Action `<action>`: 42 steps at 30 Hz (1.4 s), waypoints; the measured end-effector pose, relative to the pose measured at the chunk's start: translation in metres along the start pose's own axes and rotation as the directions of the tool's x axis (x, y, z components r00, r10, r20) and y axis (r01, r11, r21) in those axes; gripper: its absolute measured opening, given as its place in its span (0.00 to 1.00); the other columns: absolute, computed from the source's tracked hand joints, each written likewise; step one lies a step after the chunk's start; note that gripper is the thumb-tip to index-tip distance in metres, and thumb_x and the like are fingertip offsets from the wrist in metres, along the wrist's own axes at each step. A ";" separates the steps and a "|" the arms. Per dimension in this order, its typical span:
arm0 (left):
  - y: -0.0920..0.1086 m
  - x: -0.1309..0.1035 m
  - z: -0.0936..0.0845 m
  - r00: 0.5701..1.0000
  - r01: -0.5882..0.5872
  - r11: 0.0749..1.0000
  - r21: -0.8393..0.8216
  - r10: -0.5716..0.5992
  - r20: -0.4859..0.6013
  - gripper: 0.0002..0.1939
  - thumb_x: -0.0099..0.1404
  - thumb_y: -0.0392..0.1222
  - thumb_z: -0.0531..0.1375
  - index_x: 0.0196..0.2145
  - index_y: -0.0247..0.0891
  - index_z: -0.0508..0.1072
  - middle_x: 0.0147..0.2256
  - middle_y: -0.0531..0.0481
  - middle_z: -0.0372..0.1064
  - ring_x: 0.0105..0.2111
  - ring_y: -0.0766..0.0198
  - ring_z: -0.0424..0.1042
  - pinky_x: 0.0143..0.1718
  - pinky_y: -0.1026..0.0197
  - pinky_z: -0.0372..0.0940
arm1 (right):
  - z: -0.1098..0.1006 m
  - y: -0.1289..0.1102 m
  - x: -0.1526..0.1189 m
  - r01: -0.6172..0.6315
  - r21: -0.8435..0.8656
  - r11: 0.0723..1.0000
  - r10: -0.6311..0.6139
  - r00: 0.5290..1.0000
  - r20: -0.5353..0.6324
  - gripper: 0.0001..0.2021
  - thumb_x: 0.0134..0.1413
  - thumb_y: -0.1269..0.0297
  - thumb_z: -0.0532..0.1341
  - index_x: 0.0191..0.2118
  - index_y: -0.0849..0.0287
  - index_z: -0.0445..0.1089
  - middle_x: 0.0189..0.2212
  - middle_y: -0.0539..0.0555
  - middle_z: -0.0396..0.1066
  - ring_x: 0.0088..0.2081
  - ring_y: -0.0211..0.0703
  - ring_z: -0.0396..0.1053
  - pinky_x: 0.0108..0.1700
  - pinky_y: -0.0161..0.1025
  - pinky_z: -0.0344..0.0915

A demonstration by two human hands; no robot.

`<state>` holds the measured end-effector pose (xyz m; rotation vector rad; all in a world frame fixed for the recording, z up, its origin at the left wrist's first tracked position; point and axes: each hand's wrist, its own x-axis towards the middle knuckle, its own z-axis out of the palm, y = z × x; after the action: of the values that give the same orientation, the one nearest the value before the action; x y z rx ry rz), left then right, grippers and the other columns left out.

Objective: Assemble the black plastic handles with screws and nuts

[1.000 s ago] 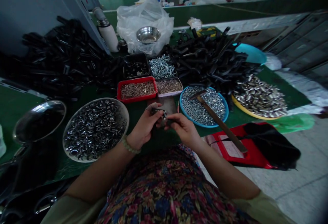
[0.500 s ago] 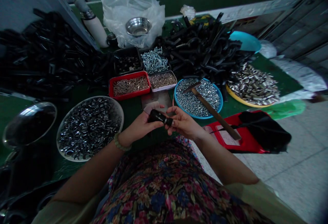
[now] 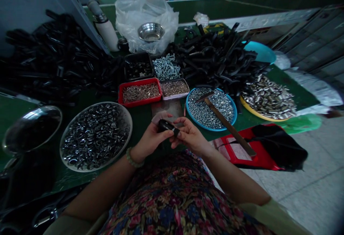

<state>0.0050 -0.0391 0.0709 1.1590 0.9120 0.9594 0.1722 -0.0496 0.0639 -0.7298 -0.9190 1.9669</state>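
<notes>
A short black handle (image 3: 166,125) lies across both my hands, just in front of my body. My left hand (image 3: 152,134) is closed round its thicker end, the thumb stretched along its near side. The fingertips of my right hand (image 3: 191,136) pinch the narrower end and partly cover it; whether a small part sits there I cannot make out. Under and beyond the hands lies a flat metal plate (image 3: 172,108). Shiny metal rings fill a white round tray (image 3: 130,131) left of my hands. To their right a blue basin (image 3: 235,117) holds small silvery nuts.
A hammer (image 3: 228,125) rests over the blue basin and a red and black pouch (image 3: 268,149). Beyond my hands stand a red tray (image 3: 120,103) of pins and a box of screws (image 3: 166,66). Black handles are heaped left (image 3: 53,59) and right (image 3: 215,55).
The whole view has shifted slightly, with the bench things lower and further right. Both hands keep hold of the handle; my right fingers now cover more of its narrow end.
</notes>
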 end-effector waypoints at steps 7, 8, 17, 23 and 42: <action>0.011 0.009 -0.032 0.995 -0.095 0.870 0.484 0.075 0.062 0.37 0.62 0.46 0.60 0.64 0.40 0.47 0.53 0.43 0.63 0.51 0.54 0.65 0.55 0.53 0.61 | -0.001 -0.021 0.027 0.006 -0.396 0.918 -0.009 1.000 -0.007 0.14 0.52 0.57 0.65 0.34 0.55 0.57 0.27 0.45 0.68 0.26 0.37 0.73 0.30 0.37 0.70; 0.012 0.014 -0.038 0.994 -0.109 0.817 0.566 0.088 0.065 0.33 0.65 0.45 0.56 0.64 0.39 0.48 0.53 0.42 0.63 0.52 0.54 0.65 0.55 0.53 0.60 | -0.003 -0.032 0.042 0.046 -0.529 0.847 -0.028 0.999 0.041 0.12 0.53 0.59 0.63 0.35 0.56 0.59 0.29 0.47 0.69 0.28 0.38 0.73 0.33 0.39 0.70; -0.023 0.057 -0.029 0.916 -0.392 0.045 0.919 0.109 0.385 0.30 0.60 0.38 0.59 0.60 0.33 0.60 0.52 0.37 0.67 0.58 0.49 0.59 0.64 0.38 0.34 | 0.023 -0.056 0.231 0.260 -0.794 -0.550 0.053 0.959 0.277 0.13 0.60 0.75 0.52 0.42 0.69 0.73 0.44 0.69 0.72 0.48 0.55 0.69 0.48 0.47 0.63; -0.036 0.041 -0.031 0.952 -0.226 0.170 0.959 0.246 0.180 0.24 0.60 0.42 0.60 0.54 0.49 0.67 0.55 0.47 0.65 0.57 0.48 0.57 0.63 0.33 0.28 | 0.016 -0.044 0.239 0.270 -0.774 -0.573 0.088 0.959 0.269 0.15 0.59 0.76 0.49 0.44 0.73 0.71 0.43 0.73 0.72 0.47 0.60 0.71 0.47 0.50 0.63; -0.055 0.049 -0.029 0.970 -0.106 0.326 0.940 0.240 0.026 0.26 0.55 0.45 0.60 0.52 0.40 0.63 0.51 0.42 0.64 0.53 0.48 0.60 0.56 0.45 0.51 | -0.061 -0.035 0.104 -0.021 -0.989 0.149 -0.058 0.998 -0.030 0.05 0.56 0.70 0.58 0.36 0.64 0.70 0.29 0.52 0.71 0.30 0.37 0.67 0.33 0.34 0.60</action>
<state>0.0010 0.0088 0.0077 2.2683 1.5653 0.6034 0.1826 0.0738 0.0425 -1.4653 -2.2428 0.9799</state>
